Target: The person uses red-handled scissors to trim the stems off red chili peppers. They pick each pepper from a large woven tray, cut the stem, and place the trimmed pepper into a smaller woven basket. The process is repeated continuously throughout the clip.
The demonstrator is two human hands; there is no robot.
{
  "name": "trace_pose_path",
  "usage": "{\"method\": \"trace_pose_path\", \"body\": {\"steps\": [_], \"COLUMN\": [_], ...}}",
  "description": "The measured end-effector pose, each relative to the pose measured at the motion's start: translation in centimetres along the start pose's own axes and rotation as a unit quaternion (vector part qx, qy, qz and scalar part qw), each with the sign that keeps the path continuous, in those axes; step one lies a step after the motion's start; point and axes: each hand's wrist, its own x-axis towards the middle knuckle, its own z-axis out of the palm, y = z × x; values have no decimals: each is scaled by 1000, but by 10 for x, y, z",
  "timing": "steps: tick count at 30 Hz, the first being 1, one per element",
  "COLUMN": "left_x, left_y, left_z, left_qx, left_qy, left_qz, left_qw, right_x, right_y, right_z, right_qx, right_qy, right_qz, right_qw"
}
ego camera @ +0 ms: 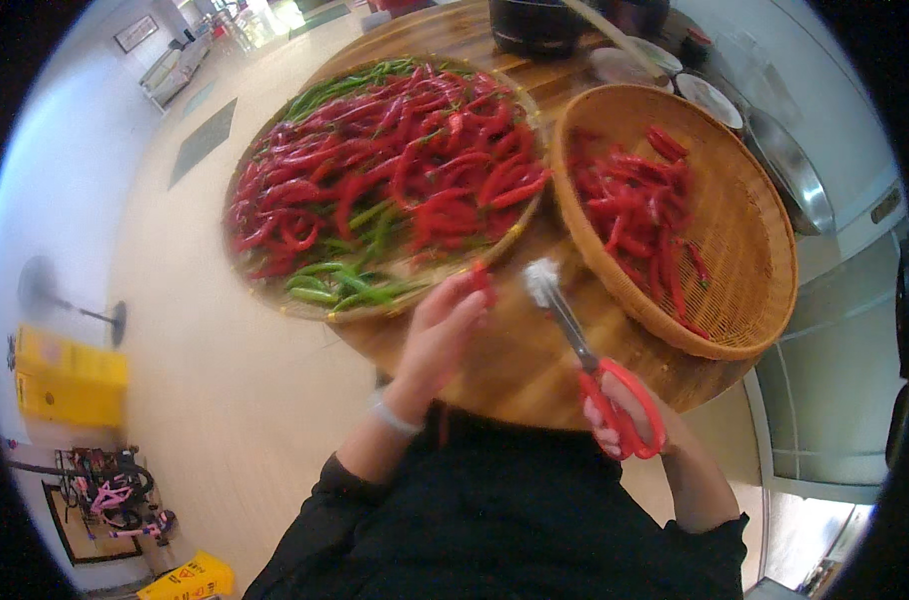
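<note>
My left hand (445, 322) pinches a red chili pepper (484, 285) between thumb and fingers, just off the front rim of a round flat woven tray (331, 316). That tray holds a thick layer of red chilies (394, 150) and some green chilies (342, 285). In my right hand (625, 397) is a pair of scissors (589, 363) with red handles, blades pointing away from me over the table. A blurred white clump (542, 274) shows at the blade tips; what it is I cannot tell. To the right, a deeper wicker basket (739, 225) contains red chilies (642, 202) on its left side.
Both containers rest on a round wooden table (499, 367). Toward its back are a dark pot (537, 30), a wooden stick (619, 41), bowls (709, 101) and a metal basin (792, 169). A standing fan (72, 300) and yellow floor signs (72, 375) are at left.
</note>
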Motion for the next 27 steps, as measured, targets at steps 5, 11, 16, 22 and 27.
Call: {"method": "trace_pose_path", "body": {"steps": [5, 11, 16, 22, 27], "left_x": [0, -7, -11, -10, -12], "left_y": [-4, -11, -10, 2, 18], "left_z": [9, 21, 16, -4, -29], "left_qx": [-23, 8, 28, 138, 204], "left_qy": [60, 116, 139, 179, 193], "left_qz": [71, 170, 218, 262, 272], "left_qw": [995, 979, 965, 938, 920], "right_x": [-3, -9, 8, 41, 66], "right_y": [4, 5, -4, -26, -36], "right_z": [4, 21, 33, 58, 71], "right_qx": [-36, -160, -210, -263, -237], "right_qy": [-24, -51, -32, -73, -77], "right_qz": [6, -50, -55, -90, -53], "right_qw": [999, 984, 976, 958, 967]}}
